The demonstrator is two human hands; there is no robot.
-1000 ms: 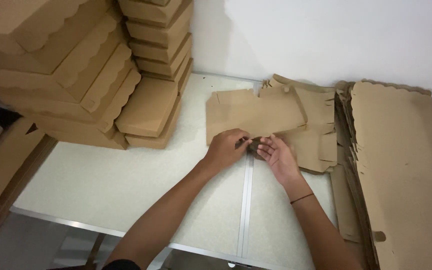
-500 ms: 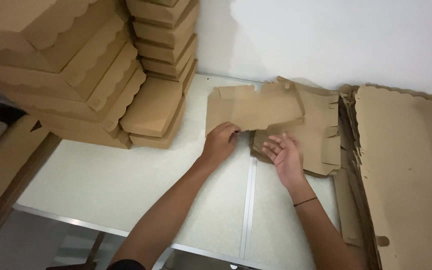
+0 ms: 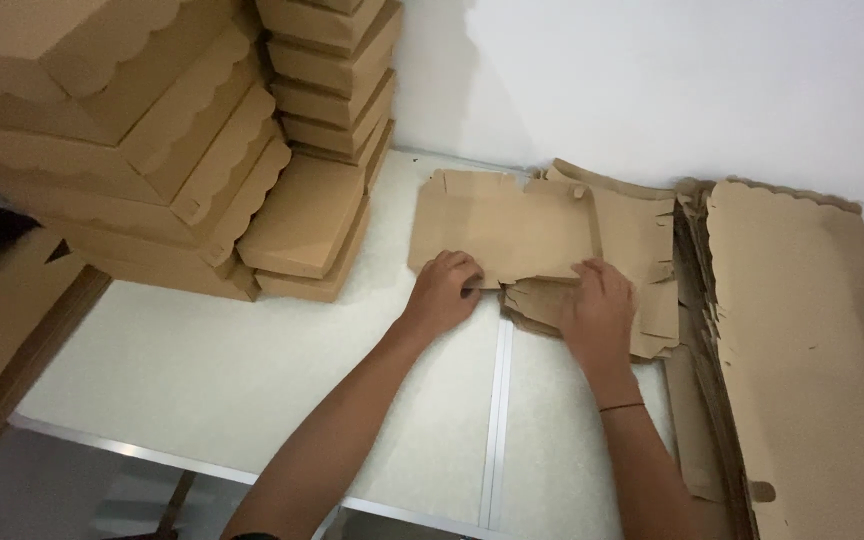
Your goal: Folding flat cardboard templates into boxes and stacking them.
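A flat, unfolded brown cardboard box blank (image 3: pixel 497 225) lies on the white table (image 3: pixel 202 370) against the wall. My left hand (image 3: pixel 444 290) has its fingers curled on the blank's near edge. Pressed flat, my right hand (image 3: pixel 597 310) rests on a small pile of more box blanks (image 3: pixel 642 250) just to the right, partly under the top blank.
Tall stacks of folded scallop-edged cardboard boxes (image 3: pixel 132 130) fill the back left, with a lower stack (image 3: pixel 307 220) beside them. A thick pile of large flat blanks (image 3: pixel 812 340) lies at the right. A metal seam (image 3: pixel 497 410) runs through the table.
My hands have spread apart: the left stays at the blank's near edge, the right has moved rightward and flattened onto the pile. The view has shifted slightly.
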